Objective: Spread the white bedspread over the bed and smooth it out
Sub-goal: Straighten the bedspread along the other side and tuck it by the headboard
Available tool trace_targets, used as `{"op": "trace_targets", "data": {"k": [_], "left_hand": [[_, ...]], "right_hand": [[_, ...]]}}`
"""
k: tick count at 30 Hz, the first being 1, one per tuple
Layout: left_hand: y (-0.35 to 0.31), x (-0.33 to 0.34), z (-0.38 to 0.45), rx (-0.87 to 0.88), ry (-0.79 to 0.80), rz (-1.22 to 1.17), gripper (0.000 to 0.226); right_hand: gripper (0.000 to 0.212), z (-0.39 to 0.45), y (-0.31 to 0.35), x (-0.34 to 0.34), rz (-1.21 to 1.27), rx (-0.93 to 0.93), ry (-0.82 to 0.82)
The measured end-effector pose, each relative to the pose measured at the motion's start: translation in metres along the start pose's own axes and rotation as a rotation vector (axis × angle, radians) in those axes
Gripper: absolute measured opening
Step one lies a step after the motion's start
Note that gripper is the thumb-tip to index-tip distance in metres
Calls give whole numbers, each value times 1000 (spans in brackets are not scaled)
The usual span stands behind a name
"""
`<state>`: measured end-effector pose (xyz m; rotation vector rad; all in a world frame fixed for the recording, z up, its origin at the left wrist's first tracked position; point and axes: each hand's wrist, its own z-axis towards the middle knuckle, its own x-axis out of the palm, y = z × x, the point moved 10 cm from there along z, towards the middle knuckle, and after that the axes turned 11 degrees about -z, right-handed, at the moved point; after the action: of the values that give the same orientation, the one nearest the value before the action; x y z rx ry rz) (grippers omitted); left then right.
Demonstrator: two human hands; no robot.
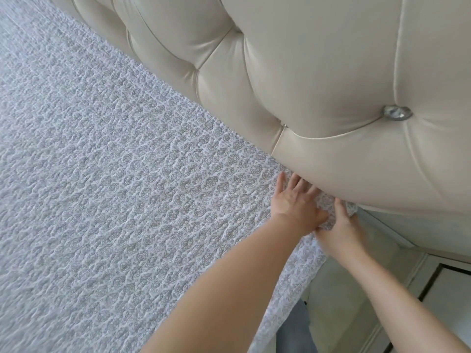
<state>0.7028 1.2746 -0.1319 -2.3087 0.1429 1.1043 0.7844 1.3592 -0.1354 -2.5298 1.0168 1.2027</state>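
The white quilted bedspread, patterned with small grey medallions, lies flat over the bed and fills the left and middle of the view. Its top corner sits against the base of the cream tufted headboard. My left hand rests palm down on that corner, fingers spread and fingertips under the headboard's lower edge. My right hand is just to its right at the bed's side edge, fingers closed on the bedspread's corner fabric. The bedspread's side hem hangs down over the bed's edge below my arms.
The padded headboard bulges over the bed and carries a crystal button. To the right of the bed stands a pale nightstand with dark drawer gaps. A bit of blue-grey trouser leg shows at the bottom.
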Motion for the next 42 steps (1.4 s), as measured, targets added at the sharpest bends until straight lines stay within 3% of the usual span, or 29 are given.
{"op": "trace_targets", "data": {"k": [3,7,11,14,17,25,31,36,42], "left_hand": [[3,-7,-2,119,-35,-23,73],[34,-36,-20,303,-193,-275,54],[103,-73,-24,121,-363,-189,56],[144,-94,-14,-20,-350,-70,62],[164,-101,-7,-80,-285,-29,63],[163,-101,1,-64,-265,38,65],[168,-115,61,-94,-103,157,61],[153,-119,12,123,-190,111,57],[154,-128,16,185,-283,-100,44]], "right_hand": [[84,-1,-1,-3,-64,20,-10],[90,-16,6,0,-219,69,15],[88,-42,53,-7,-384,-13,-45],[76,-49,112,-6,-302,-291,-142],[73,-29,144,2,-300,-410,-158],[85,5,158,-1,-287,-405,-227],[85,9,167,-5,-382,-371,-218],[98,10,168,2,-395,-310,-91],[101,13,168,2,-405,-260,-62]]}}
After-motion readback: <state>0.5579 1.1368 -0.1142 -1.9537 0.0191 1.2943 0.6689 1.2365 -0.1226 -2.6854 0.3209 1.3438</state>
